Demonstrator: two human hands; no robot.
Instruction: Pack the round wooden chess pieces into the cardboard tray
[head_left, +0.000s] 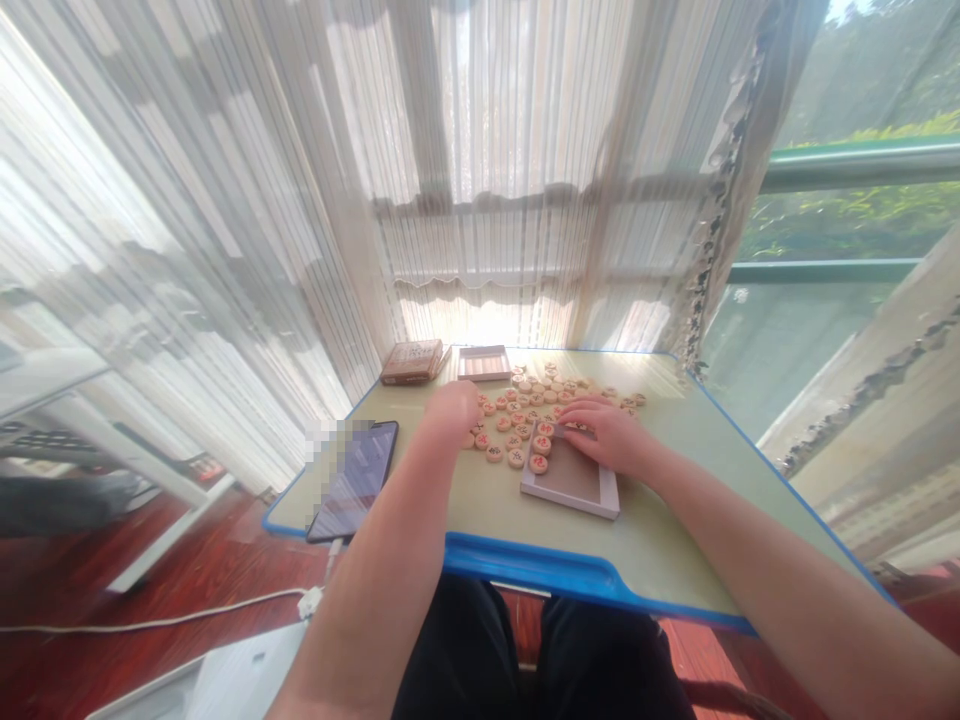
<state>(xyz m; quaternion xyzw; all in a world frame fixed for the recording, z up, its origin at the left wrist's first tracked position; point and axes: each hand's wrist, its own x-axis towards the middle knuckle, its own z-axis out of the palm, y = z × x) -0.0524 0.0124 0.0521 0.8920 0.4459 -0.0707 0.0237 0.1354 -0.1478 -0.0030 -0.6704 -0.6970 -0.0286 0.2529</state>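
In the head view, we find round pieces spread across the desk, three of them lined along the shallow box's left side. The right hand reaches over its far edge (whether the fingers grip a piece, we cannot tell). The left hand is beside the pieces, its fingers hidden. We judge each piece best laid flat against its neighbour.

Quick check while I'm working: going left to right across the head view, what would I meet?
White table leg → phone → left hand → nearer open box → green railing.
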